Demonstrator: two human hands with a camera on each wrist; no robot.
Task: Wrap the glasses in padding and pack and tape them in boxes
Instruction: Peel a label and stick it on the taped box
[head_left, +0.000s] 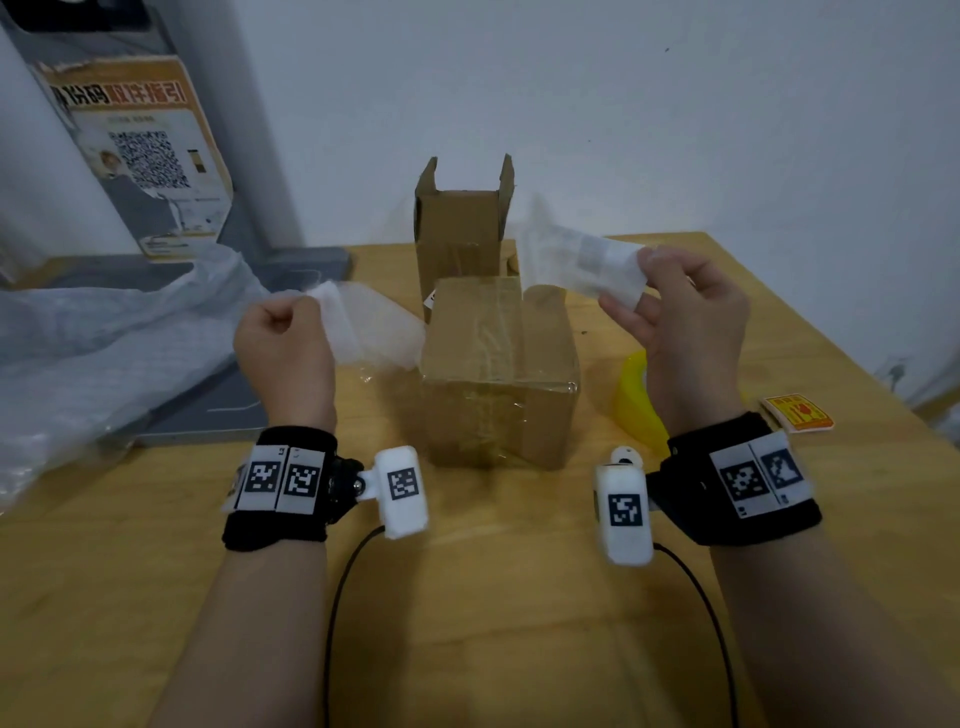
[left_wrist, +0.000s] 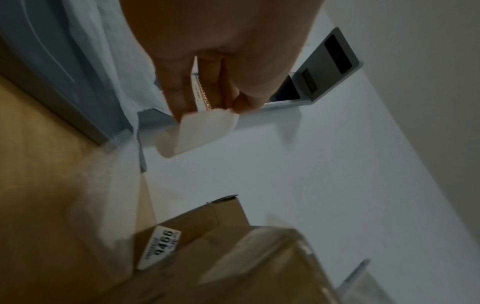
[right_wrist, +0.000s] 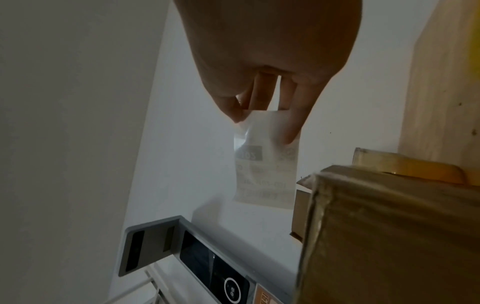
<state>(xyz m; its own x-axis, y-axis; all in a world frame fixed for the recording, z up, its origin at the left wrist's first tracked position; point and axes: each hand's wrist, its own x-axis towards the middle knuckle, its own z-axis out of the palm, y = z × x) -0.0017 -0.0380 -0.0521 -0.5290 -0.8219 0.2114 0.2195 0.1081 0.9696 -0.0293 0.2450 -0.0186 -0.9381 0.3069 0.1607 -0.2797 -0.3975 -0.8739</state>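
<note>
Clearly, in the head view, 1 box (head_left: 498, 371) is already standing closed in the middle of the table (head_left: 467, 597), with clear tape running over its top and down its front. Behind it, a 2nd box (head_left: 460, 228) is standing with its flaps up, so it is not packed yet, as far as I can judge. The left hand (head_left: 285, 358) is making a fist around a white backing (head_left: 374, 325), and the right hand (head_left: 685, 322) is pinching a printed label (head_left: 582, 262) by its end, with the other fingers spread out. Both pieces are being held in the air above the closed box, well apart from each other. A yellow tape roll (head_left: 636, 400) is lying just right of the closed box, partly hidden by the right wrist, and bubble wrap (head_left: 109, 332) is lying at the left edge. No glass is showing anywhere; I cannot tell what is inside either box.

Next, in the left wrist view, the fingers are curling together on the backing (left_wrist: 205, 129), which is hanging below them. A small sticker (left_wrist: 159, 248) with numbers is sitting on the side of a box below.

Finally, in the right wrist view, the thumb and fingertips are clamping the top edge of the label (right_wrist: 265, 174), which is hanging down beside the taped box (right_wrist: 389, 236).

In my judgement, the 1st box is nearly done and is only waiting for its label, while the 2nd box is still needing packing and taping.
</note>
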